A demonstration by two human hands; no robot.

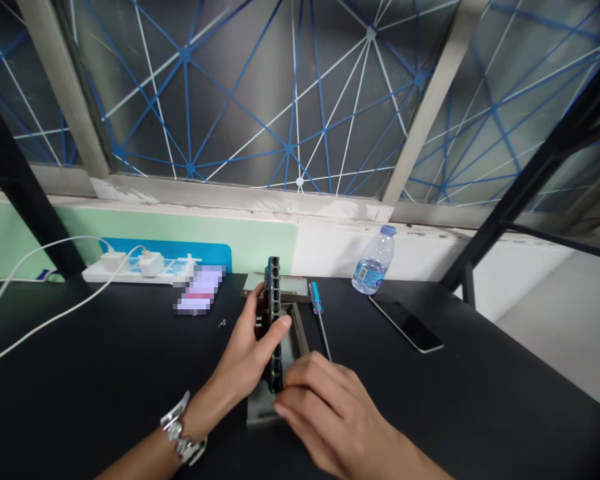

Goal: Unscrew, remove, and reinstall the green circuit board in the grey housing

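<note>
My left hand (245,353) grips a dark network switch board (274,313) that stands on its long edge, its row of Ethernet ports facing up and toward me. My right hand (325,413) closes on the board's near end, hiding that end and the thumb. Below the board lies an open grey metal switch casing (300,327). A grey metal plate (290,288) sits at the casing's far end. A blue-handled screwdriver (319,320) lies just right of the casing, and a few tiny screws (222,323) lie left of my left hand.
The black table (105,373) holds a plastic water bottle (375,263), a black smartphone (405,323), and a white power strip (130,272) with chargers and white cables. A blurred object (200,290) lies near the strip. Black frame posts stand at both sides.
</note>
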